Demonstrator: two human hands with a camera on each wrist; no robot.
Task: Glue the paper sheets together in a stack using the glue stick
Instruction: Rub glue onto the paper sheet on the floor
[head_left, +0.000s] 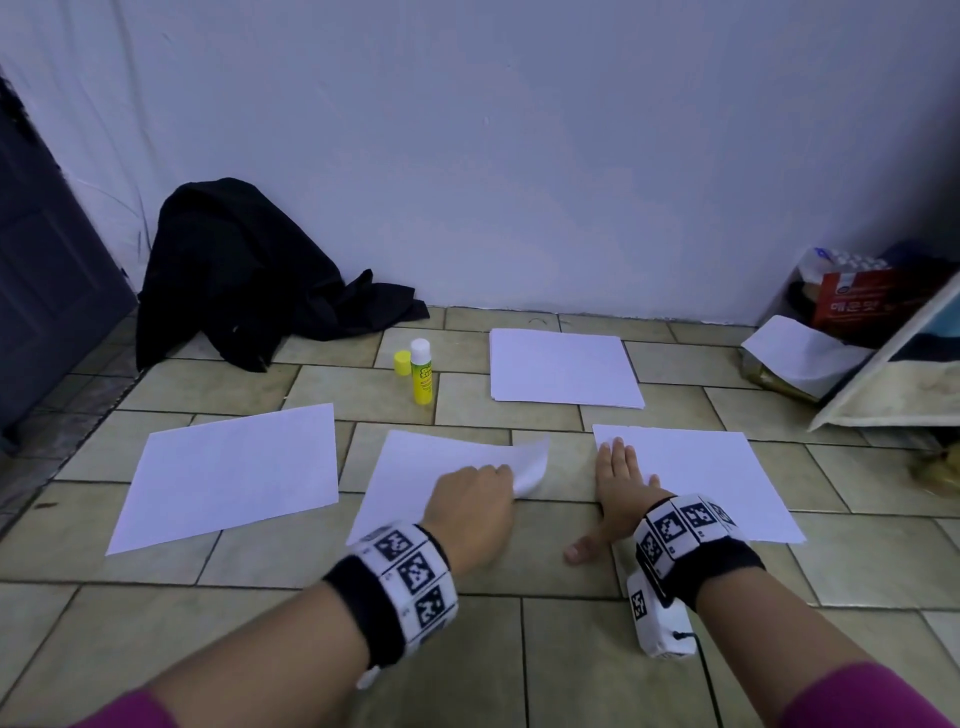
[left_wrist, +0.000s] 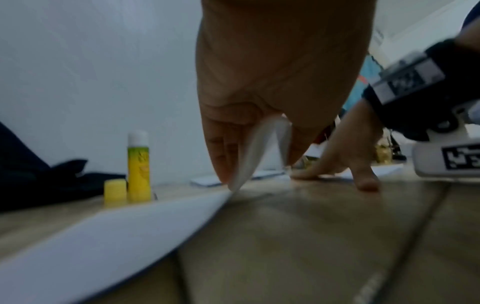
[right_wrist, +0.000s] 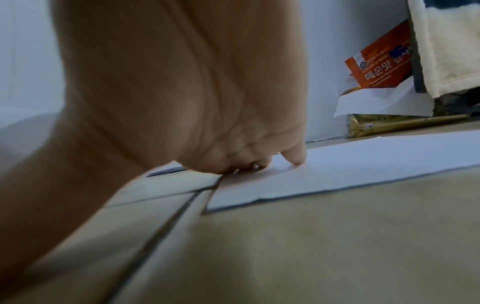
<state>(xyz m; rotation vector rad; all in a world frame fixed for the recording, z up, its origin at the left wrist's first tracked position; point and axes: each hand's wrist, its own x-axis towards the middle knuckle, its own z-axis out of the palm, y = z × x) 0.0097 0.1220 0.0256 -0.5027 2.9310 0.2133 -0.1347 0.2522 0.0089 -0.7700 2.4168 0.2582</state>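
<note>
On the tiled floor (head_left: 270, 551), far left, a dark door (head_left: 47, 291) stands beside a heap of black cloth (head_left: 244, 270) slumped against the white wall (head_left: 519, 130). Nearer the person, the left sheet (head_left: 228, 473) lies flat and untouched. Beyond its far right corner stands the glue stick (head_left: 421, 372), upright and uncapped, with its yellow cap (head_left: 401, 362) just beside it on the left. Next comes the middle sheet (head_left: 415, 478); the left hand (head_left: 475, 501) pinches its right edge between thumb and curled fingers, and that edge curls up off the tiles, as the left wrist view shows (left_wrist: 249, 156). Behind it, near the wall, a paper stack (head_left: 563, 369) rests flat. Right of the pinched sheet, the right hand (head_left: 623, 483) lies spread, fingers straight and pressing the left part of the right sheet (head_left: 727, 483), thumb out on bare tile; it grasps nothing. Far right, an orange packet (head_left: 857, 301) and a loose paper (head_left: 800, 353) sit by a leaning pale cloth-covered board (head_left: 893, 379).
</note>
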